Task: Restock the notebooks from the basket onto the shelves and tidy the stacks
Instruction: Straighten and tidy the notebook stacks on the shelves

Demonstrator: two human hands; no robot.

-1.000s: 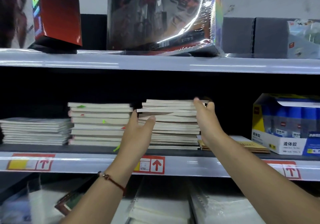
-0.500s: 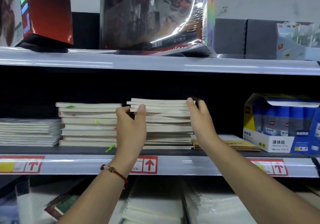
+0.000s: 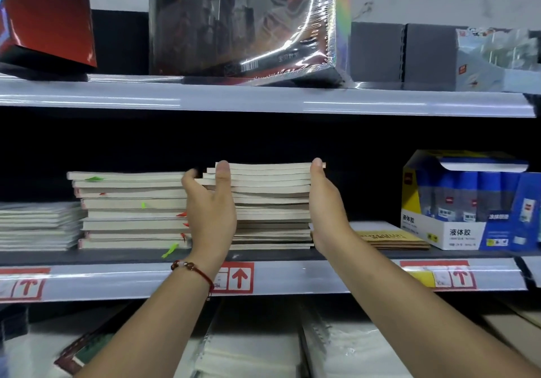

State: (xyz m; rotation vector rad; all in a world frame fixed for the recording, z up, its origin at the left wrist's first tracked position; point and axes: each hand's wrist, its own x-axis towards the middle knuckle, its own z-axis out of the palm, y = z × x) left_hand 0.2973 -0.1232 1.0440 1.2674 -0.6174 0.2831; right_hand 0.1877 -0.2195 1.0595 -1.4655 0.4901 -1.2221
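Note:
On the middle shelf [image 3: 292,278] the middle stack of pale notebooks [image 3: 272,202] stands between my two hands. My left hand [image 3: 210,210] holds its left front corner, thumb upright on the front edges and fingers curled round the left side. The palm of my right hand [image 3: 325,202] presses flat against the stack's right side, thumb tip at the top corner. A second pale stack [image 3: 131,210] with coloured tabs stands just left of my left hand. No basket is in view.
A lower stack of wrapped notebooks [image 3: 38,225] lies at the far left. Thin yellow-brown notebooks [image 3: 392,238] lie right of my right hand, then a blue box of liquid glue [image 3: 468,202]. Boxed goods [image 3: 243,20] fill the shelf above; spiral pads [image 3: 251,357] lie below.
My left hand rose from the lower front of the middle stack to its upper left corner and closed round it. My right hand stayed on the right side. The stack's edges look more even.

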